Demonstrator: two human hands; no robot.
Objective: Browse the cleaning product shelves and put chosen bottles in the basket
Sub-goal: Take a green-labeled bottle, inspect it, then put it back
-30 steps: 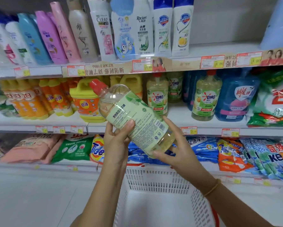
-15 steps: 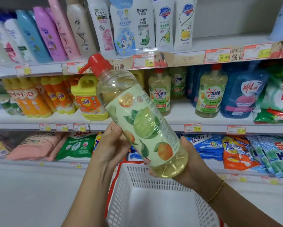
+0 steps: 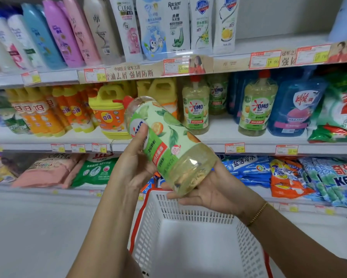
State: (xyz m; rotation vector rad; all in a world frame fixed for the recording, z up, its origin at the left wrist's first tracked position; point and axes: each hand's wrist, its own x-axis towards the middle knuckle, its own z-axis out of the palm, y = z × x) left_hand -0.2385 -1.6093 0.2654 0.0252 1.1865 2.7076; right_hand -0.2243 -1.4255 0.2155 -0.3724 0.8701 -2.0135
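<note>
A clear bottle of yellow-green liquid [image 3: 168, 141], with a green fruit-print label and a red cap, lies tilted above the basket, cap pointing up and away toward the shelf. My left hand [image 3: 134, 163] grips its upper label part, thumb across the front. My right hand [image 3: 214, 189] cups the bottle's base from below, fingers curled round it. Below the hands sits a white mesh basket [image 3: 188, 213] with a red rim; its inside shows nothing.
Matching bottles [image 3: 195, 109] stand on the middle shelf [image 3: 218, 127] beside yellow jugs [image 3: 108, 115] and a blue refill pouch [image 3: 297, 109]. Shampoo bottles [image 3: 126, 27] line the top shelf. Detergent bags [image 3: 289, 177] lie on the bottom shelf. A pale floor spreads at left.
The bottle has tipped further over and turned, so its cap now points away and the label front faces up. My right hand slid under the base.
</note>
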